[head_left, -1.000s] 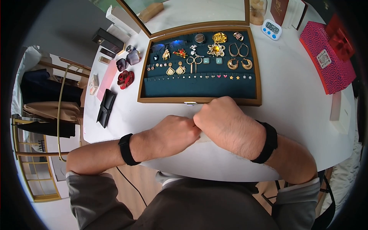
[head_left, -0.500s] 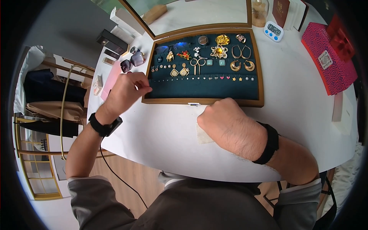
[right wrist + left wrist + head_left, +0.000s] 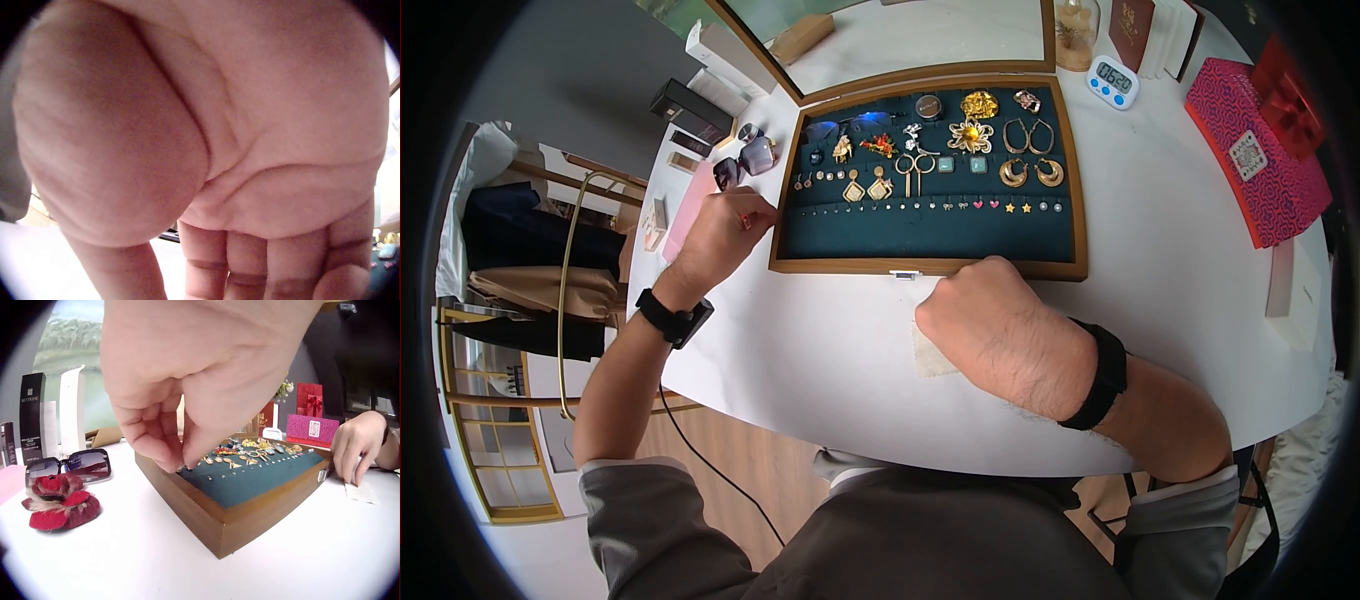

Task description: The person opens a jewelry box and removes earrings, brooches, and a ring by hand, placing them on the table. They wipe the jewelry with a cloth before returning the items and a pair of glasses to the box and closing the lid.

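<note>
My left hand (image 3: 718,235) is at the left rim of the wooden jewelry box (image 3: 930,268). In the left wrist view its thumb and fingertips (image 3: 175,464) come together over the box's left edge, beside small earrings; whether they pinch one is hidden. Rows of earrings, brooches and glasses lie on the dark green lining (image 3: 920,238). My right hand (image 3: 1010,345) rests on the table in front of the box, fingers bent down onto a small pale cloth (image 3: 932,358). The left wrist view shows its thumb and fingertips pinching the cloth (image 3: 361,493).
The box's glass lid (image 3: 920,35) stands raised at the back. Sunglasses (image 3: 745,162), a red fabric flower (image 3: 62,503) and a black carton (image 3: 690,108) are on the left. A white timer (image 3: 1112,82) and a pink patterned box (image 3: 1255,150) are on the right.
My left hand has left my right hand's side and moved up and left to the box's left edge, then slightly farther left. My right hand has stayed at the cloth, which is now more exposed.
</note>
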Demonstrator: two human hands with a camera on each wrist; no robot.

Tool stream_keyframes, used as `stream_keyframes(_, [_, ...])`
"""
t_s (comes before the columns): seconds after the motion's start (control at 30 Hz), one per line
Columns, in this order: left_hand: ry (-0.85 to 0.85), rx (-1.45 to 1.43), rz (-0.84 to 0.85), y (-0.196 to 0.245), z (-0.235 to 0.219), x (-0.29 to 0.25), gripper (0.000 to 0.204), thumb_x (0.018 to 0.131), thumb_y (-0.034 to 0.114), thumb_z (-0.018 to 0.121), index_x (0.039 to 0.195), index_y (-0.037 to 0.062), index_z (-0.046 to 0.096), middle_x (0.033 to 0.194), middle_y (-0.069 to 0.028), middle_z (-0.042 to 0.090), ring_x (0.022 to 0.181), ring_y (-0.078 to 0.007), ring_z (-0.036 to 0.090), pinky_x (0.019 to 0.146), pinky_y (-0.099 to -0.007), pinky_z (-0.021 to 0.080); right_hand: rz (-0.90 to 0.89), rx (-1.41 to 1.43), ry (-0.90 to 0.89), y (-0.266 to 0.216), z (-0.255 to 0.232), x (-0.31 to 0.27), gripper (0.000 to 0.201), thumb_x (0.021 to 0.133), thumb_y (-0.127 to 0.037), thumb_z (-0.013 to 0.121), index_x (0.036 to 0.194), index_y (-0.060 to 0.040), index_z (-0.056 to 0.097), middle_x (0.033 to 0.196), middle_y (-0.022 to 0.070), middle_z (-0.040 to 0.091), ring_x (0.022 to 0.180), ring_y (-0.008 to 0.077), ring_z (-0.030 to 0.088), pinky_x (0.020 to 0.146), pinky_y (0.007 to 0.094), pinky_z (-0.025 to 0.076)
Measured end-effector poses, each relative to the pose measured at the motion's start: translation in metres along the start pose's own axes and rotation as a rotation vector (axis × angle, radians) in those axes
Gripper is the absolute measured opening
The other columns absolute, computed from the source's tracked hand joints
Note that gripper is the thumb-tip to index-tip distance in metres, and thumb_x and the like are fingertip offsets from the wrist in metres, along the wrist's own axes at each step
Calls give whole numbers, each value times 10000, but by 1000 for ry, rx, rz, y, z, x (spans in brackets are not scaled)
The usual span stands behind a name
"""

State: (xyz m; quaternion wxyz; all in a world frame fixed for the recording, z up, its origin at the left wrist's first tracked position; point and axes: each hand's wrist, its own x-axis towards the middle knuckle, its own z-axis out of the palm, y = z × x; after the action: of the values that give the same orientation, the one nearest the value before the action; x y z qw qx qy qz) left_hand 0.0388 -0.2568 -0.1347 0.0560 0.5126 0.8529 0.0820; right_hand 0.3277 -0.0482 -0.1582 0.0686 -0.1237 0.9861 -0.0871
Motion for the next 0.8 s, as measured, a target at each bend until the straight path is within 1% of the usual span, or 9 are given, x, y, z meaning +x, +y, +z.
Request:
stream_keyframes(0.13, [11, -58, 20, -6, 4, 1, 84, 918, -30, 757, 990, -17, 798, 910, -135, 787, 801, -227, 756, 773, -336, 613, -2, 2, -24, 1, 0, 0, 18, 837, -64, 823, 838, -51, 810, 787, 117, 788, 777, 220, 800, 682, 344, 633])
stream_keyframes(0.23, [43, -31, 27, -5, 4, 1, 72, 908, -32, 760, 973, -24, 790, 888, -136, 794, 792, -202, 762, 767, -315, 617, -22, -35, 30, 1, 5, 0, 60, 822, -128, 841, 817, -73, 818, 729, 99, 772, 744, 185, 783, 604, 318, 598])
stream_keyframes(0.3, [36, -58, -36, -3, 2, 2, 58, 908, -20, 772, 964, -25, 785, 874, -139, 792, 792, -193, 764, 766, -312, 616, -17, -38, 28, 1, 7, 1, 59, 818, -127, 843, 813, -75, 817, 720, 98, 768, 740, 184, 781, 604, 317, 597])
stream_keyframes(0.4, [-5, -85, -90, 0, -1, 5, 59, 918, -9, 778, 973, -30, 783, 880, -135, 793, 799, -194, 767, 778, -314, 618, -24, -45, 40, 1, 6, 0, 56, 820, -126, 843, 811, -77, 817, 720, 97, 769, 736, 183, 779, 606, 318, 597])
stream_keyframes(0.53, [16, -79, -36, -3, 2, 5, 64, 951, -15, 786, 1012, -35, 789, 940, -98, 786, 796, -169, 727, 755, -309, 602, -27, -29, 40, 1, 3, 0, 56, 825, -127, 840, 810, -78, 818, 725, 99, 771, 737, 184, 779, 610, 323, 599])
stream_keyframes(0.6, [8, -65, -4, -5, 3, 5, 86, 964, -24, 779, 1048, -32, 797, 970, -107, 789, 797, -185, 727, 746, -310, 595, -14, 4, -23, 1, -2, -1, 40, 853, -79, 836, 853, -44, 816, 789, 121, 791, 777, 217, 800, 680, 341, 626])
stream_keyframes(0.63, [8, -65, -4, -5, 4, 5, 86, 964, -24, 779, 1048, -32, 797, 970, -107, 789, 797, -185, 727, 746, -310, 595, -14, 4, -24, 1, -2, -1, 40, 853, -79, 836, 853, -44, 816, 789, 121, 791, 777, 217, 800, 680, 341, 626])
stream_keyframes(0.7, [26, -48, 51, -3, 5, 6, 134, 947, -32, 769, 1080, -32, 791, 969, -159, 789, 850, -263, 767, 785, -361, 614, -13, 1, -8, 1, 0, -1, 43, 854, -84, 836, 853, -46, 816, 789, 120, 791, 779, 218, 800, 691, 347, 627])
stream_keyframes(0.8, [26, -22, 67, 0, 5, 5, 144, 949, -32, 762, 1090, -33, 790, 985, -176, 787, 863, -290, 769, 798, -361, 618, -5, 2, -21, 0, 3, 1, 43, 856, -86, 836, 853, -49, 817, 790, 119, 791, 781, 218, 800, 697, 350, 626])
